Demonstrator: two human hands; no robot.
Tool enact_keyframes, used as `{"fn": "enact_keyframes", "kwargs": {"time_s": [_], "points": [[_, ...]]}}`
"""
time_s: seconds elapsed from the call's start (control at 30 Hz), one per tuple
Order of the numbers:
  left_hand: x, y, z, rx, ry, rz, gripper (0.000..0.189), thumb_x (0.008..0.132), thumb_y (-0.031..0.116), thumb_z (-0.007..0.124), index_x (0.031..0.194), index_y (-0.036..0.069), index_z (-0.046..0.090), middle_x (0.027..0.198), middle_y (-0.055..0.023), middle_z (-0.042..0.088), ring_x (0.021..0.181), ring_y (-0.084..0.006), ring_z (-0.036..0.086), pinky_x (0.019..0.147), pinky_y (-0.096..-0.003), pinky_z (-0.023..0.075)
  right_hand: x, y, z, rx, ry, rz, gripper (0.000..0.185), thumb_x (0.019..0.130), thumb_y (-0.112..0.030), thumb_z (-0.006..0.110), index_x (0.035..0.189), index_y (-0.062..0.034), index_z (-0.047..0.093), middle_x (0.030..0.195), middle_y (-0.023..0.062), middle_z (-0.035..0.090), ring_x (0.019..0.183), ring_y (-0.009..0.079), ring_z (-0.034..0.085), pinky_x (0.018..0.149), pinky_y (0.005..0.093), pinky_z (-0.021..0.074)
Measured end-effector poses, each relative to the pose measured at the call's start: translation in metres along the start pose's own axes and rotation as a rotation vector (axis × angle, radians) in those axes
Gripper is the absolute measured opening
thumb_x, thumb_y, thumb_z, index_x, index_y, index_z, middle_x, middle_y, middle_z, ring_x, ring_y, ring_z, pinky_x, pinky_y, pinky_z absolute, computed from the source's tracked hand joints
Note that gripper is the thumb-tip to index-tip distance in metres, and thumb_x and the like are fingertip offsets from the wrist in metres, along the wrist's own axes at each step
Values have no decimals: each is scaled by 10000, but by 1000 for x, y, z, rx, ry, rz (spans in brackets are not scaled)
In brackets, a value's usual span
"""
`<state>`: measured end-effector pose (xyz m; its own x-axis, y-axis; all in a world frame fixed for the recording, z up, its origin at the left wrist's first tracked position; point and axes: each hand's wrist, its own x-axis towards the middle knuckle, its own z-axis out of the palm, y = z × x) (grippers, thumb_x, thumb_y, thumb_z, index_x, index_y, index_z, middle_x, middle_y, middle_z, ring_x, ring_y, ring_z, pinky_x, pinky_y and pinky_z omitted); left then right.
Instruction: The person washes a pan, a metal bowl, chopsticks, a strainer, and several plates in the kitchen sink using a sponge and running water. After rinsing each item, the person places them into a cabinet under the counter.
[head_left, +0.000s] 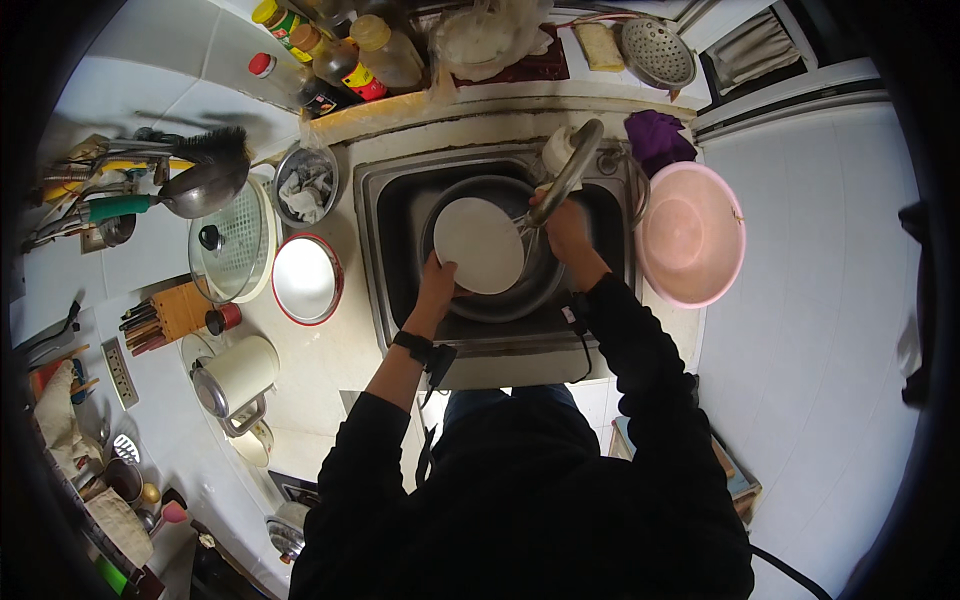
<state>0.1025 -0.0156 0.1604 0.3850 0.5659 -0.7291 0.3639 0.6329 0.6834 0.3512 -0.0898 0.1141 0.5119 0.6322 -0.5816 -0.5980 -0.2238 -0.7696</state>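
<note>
My left hand (437, 283) grips the lower left rim of a round white plate (478, 246), thumb on its face. The plate is tilted above a dark round basin (517, 304) that sits inside the stainless steel sink (365, 247). Water runs from the curved metal faucet (574, 169) beside the plate's right edge. My right hand (568, 229) is just right of the spout, its fingers partly hidden behind it. A pale piece shows by those fingertips; I cannot tell whether they hold it.
Right of the sink stands a pink plastic basin (686, 225), with a purple cloth (658, 139) behind it. On the left counter are a red-rimmed white enamel bowl (306, 277), a metal bowl (307, 184) and an electric kettle (244, 375). Several bottles (337, 64) line the back ledge.
</note>
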Motion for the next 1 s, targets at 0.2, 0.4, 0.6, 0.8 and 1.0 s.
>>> {"fn": "enact_keyframes", "kwargs": {"time_s": [0.2, 0.4, 0.6, 0.8, 1.0], "points": [[-8, -6, -2, 14, 42, -2, 510, 923, 89, 434, 1421, 5, 366, 1304, -222, 523, 1128, -387, 612, 739, -455, 654, -3, -12, 7, 14, 27, 57, 202, 997, -164, 560, 1117, -19, 634, 973, 51, 658, 897, 147, 625, 793, 309, 492], [-14, -14, -2, 374, 131, 297, 501, 903, 36, 452, 1404, 30, 418, 1265, -241, 567, 1117, -391, 620, 815, -457, 615, -9, -13, -11, 14, -135, -42, 192, 985, -155, 598, 1059, 11, 656, 956, 86, 672, 861, 179, 659, 792, 318, 539], [-57, 10, -8, 863, 198, 662, 562, 859, -46, 494, 1398, 113, 478, 1293, -193, 591, 1102, -384, 618, 898, -422, 544, -24, 10, -10, -905, -205, -352, 357, 918, -53, 637, 1275, -53, 622, 1159, 138, 687, 1115, 325, 644, 953, 395, 508], [-78, 7, -26, 824, 282, 955, 530, 817, -92, 523, 1313, 89, 573, 1241, -158, 634, 1094, -378, 623, 919, -429, 535, -36, 10, 14, -935, -636, -467, 459, 809, 31, 668, 1251, -85, 620, 1134, 148, 691, 1132, 346, 625, 943, 411, 507], [-78, -20, -43, 760, 374, 749, 486, 821, -62, 539, 1299, 22, 559, 1195, -213, 643, 1082, -393, 620, 892, -454, 527, -81, -7, 27, -1058, -491, -905, 447, 778, 76, 627, 1192, -92, 643, 1143, 158, 681, 1065, 381, 630, 893, 436, 526]]}}
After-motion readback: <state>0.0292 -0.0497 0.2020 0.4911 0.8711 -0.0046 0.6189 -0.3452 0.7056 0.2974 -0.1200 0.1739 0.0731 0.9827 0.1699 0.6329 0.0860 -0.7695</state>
